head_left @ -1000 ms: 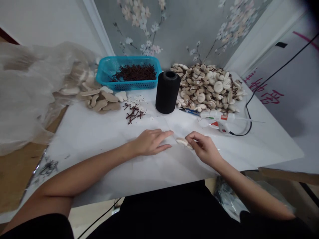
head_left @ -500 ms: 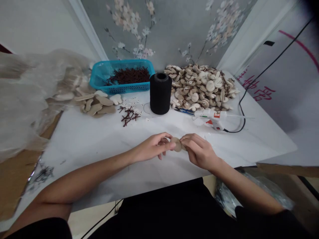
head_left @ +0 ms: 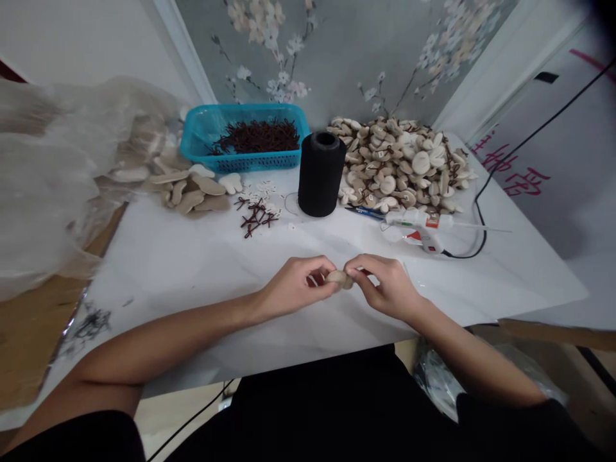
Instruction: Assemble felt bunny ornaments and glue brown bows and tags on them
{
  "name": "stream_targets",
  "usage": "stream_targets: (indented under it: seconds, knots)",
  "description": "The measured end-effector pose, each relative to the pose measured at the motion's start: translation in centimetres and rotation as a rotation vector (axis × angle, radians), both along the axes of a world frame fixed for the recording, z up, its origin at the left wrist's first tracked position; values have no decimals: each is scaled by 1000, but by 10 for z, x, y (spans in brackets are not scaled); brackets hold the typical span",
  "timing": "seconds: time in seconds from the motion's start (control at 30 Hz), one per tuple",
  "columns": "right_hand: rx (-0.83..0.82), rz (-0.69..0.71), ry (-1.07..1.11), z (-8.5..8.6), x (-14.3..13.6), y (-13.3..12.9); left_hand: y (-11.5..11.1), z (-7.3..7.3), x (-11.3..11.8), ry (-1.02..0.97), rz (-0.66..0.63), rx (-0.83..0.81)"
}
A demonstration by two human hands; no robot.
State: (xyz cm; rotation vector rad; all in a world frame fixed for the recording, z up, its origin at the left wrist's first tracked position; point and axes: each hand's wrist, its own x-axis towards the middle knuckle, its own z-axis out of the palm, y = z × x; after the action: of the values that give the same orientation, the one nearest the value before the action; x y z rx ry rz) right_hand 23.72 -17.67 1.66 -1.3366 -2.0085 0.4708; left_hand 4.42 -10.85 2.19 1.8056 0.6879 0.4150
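Observation:
Between my two hands, just above the white table, is a small beige padded fabric piece. My left hand pinches its left end between thumb and fingers. The fingertips of my right hand are closed on its right end. Its full outline is partly covered by the fingers. Beyond the hands lie several dark brown ribbon bows beside small white tags. A black thread cone stands upright behind them.
A blue basket holds many brown bows. At back right are a heap of beige and white padded pieces, blue-handled snips and a corded white glue gun. Loose beige pieces and a plastic bag are at left.
The fabric piece has been tilted, so its round face now shows as a thinner edge. My left fingers have closed more tightly around it. The whole view has shifted slightly.

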Motion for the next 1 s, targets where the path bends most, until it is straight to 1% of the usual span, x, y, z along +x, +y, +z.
stream_targets:
  seconds: [0.17, 0.23, 0.33, 0.4, 0.47, 0.57, 0.6, 0.67, 0.73, 0.8, 0.9, 1.0]
  knots:
    - [-24, 17, -60, 2, -1, 1, -1, -8, -2, -31, -46, 331]
    - [-26, 23, -80, 3, -1, 0, -1, -11, -3, -70, -82, 514]
    - [-29, 32, -117, 5, -1, -1, 1, -13, -6, -104, -183, 835]
    - [-22, 39, -145, 6, -2, -2, 4, -14, -10, -75, -250, 941]
    - [-13, 48, -165, 6, -3, -2, 9, -17, -14, -66, -301, 954]
    - [-5, 54, -162, 5, -5, -3, 17, -23, -19, -118, -395, 951]
    - [-7, 53, -138, 5, -5, -3, 20, -26, -21, -128, -424, 954]
    - [-41, 44, -23, 6, -4, -4, 24, -28, -23, -131, -477, 980]
    - [-132, 35, 153, 9, 0, -5, 26, -29, -24, -119, -499, 1012]
    - [-246, 44, 314, 11, 5, -7, 27, -30, -24, -86, -495, 1009]
    - [-376, 80, 420, 10, 7, -9, 26, -30, -23, -31, -504, 973]
    - [-473, 95, 522, 1, -2, -9, 26, -27, -22, -36, -557, 1003]
